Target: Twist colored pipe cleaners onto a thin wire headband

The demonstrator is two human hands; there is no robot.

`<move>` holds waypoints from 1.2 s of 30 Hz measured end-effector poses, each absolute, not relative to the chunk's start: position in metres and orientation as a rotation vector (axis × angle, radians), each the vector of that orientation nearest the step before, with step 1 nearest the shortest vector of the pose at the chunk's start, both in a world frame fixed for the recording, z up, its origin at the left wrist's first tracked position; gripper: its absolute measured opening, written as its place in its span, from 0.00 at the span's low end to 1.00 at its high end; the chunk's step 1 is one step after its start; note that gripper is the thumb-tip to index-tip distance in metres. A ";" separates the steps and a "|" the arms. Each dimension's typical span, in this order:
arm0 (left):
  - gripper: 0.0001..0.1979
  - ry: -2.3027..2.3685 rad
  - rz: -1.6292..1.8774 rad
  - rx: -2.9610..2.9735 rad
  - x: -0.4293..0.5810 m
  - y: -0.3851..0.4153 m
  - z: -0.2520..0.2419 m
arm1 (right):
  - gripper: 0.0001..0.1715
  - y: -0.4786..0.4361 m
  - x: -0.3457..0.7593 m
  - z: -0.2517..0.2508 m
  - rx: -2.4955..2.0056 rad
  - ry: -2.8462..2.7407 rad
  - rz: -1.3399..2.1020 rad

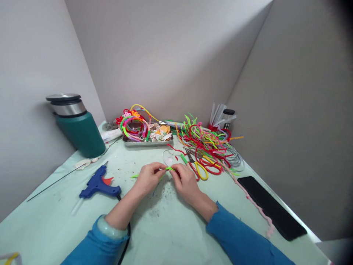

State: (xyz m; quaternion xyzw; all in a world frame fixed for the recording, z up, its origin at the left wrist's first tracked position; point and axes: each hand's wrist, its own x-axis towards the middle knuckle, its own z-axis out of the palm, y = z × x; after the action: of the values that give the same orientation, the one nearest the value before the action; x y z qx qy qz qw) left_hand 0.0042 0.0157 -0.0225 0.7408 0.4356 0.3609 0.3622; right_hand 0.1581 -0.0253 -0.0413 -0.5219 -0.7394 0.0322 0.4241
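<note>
My left hand [150,177] and my right hand [185,181] meet over the middle of the table. Both pinch a short lime-green pipe cleaner [169,168] between thumb and fingers. Part of it is hidden behind the fingertips. A thin, pale hoop [163,156] rises just beyond the fingers; whether it touches the pipe cleaner I cannot tell. Close to my right hand lie scissors with red and yellow handles [203,171]. Another bit of green pipe cleaner [134,176] shows left of my left hand.
A blue glue gun [100,184] lies left, its cord passing under my left arm. A green bottle [85,134] stands behind it. At the back are a metal tray [147,143] of craft pieces and a heap of pipe cleaners [205,141]. A black phone-like slab [271,208] lies right.
</note>
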 end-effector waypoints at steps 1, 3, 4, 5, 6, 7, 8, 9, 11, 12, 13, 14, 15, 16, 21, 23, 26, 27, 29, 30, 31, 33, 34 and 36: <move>0.11 1.144 0.921 1.883 0.004 0.016 -0.022 | 0.07 -0.025 0.158 -0.041 -1.301 -1.849 0.082; 0.12 1.162 0.906 1.856 0.005 0.016 -0.022 | 0.07 -0.026 0.158 -0.041 -1.295 -1.847 0.084; 0.12 1.156 0.901 1.847 0.005 0.016 -0.023 | 0.07 -0.026 0.158 -0.041 -1.295 -1.845 0.085; 0.12 1.146 0.899 1.837 0.005 0.016 -0.023 | 0.07 -0.026 0.158 -0.041 -1.297 -1.845 0.087; 0.11 1.136 0.900 1.823 0.004 0.016 -0.024 | 0.07 -0.026 0.158 -0.040 -1.299 -1.845 0.089; 0.11 1.127 0.903 1.808 0.004 0.017 -0.025 | 0.07 -0.026 0.158 -0.040 -1.302 -1.847 0.091; 0.10 1.117 0.905 1.792 0.004 0.017 -0.025 | 0.07 -0.026 0.158 -0.040 -1.306 -1.849 0.092; 0.10 1.106 0.905 1.773 0.004 0.018 -0.026 | 0.07 -0.026 0.158 -0.040 -1.308 -1.852 0.093; 0.10 1.075 0.907 1.719 0.004 0.018 -0.026 | 0.07 -0.026 0.158 -0.040 -1.306 -1.854 0.092; 0.10 1.062 0.908 1.685 0.004 0.018 -0.025 | 0.07 -0.026 0.158 -0.040 -1.303 -1.852 0.088; 0.10 1.055 0.909 1.650 0.004 0.018 -0.024 | 0.07 -0.026 0.158 -0.040 -1.301 -1.851 0.083; 0.11 1.053 0.912 1.618 0.004 0.018 -0.023 | 0.07 -0.026 0.158 -0.040 -1.297 -1.850 0.078; 0.11 1.055 0.914 1.593 0.004 0.018 -0.022 | 0.06 -0.026 0.158 -0.041 -1.294 -1.851 0.073; 0.12 1.060 0.919 1.576 0.005 0.018 -0.021 | 0.06 -0.026 0.158 -0.041 -1.291 -1.852 0.069; 0.12 1.082 0.916 1.580 0.004 0.018 -0.020 | 0.07 -0.027 0.158 -0.040 -1.295 -1.845 0.070; 0.12 1.067 0.882 1.628 0.003 0.017 -0.020 | 0.07 -0.027 0.158 -0.039 -1.297 -1.836 0.075; 0.12 1.051 0.820 1.737 0.003 0.015 -0.019 | 0.08 -0.028 0.159 -0.039 -1.297 -1.817 0.084; 0.13 1.055 0.801 1.773 0.003 0.014 -0.018 | 0.08 -0.028 0.159 -0.040 -1.294 -1.813 0.085; 0.13 1.071 0.775 1.843 0.004 0.012 -0.017 | 0.08 -0.028 0.159 -0.040 -1.284 -1.812 0.085; 0.13 1.081 0.767 1.877 0.005 0.011 -0.017 | 0.08 -0.028 0.159 -0.040 -1.276 -1.812 0.085; 0.13 1.094 0.764 1.908 0.006 0.010 -0.017 | 0.08 -0.027 0.159 -0.040 -1.269 -1.813 0.086; 0.12 1.120 0.792 1.969 0.007 0.009 -0.017 | 0.08 -0.027 0.159 -0.040 -1.253 -1.814 0.092; 0.12 1.133 0.818 1.995 0.007 0.009 -0.018 | 0.08 -0.027 0.159 -0.040 -1.244 -1.812 0.097; 0.11 1.157 0.866 2.032 0.007 0.010 -0.018 | 0.08 -0.028 0.159 -0.040 -1.227 -1.803 0.110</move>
State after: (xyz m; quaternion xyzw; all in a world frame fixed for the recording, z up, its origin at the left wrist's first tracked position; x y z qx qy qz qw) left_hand 0.0073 0.0101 -0.0184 0.7724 0.4400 0.3291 0.3185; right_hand 0.1592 -0.0277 -0.0399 -0.4985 -0.7328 0.0447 0.4609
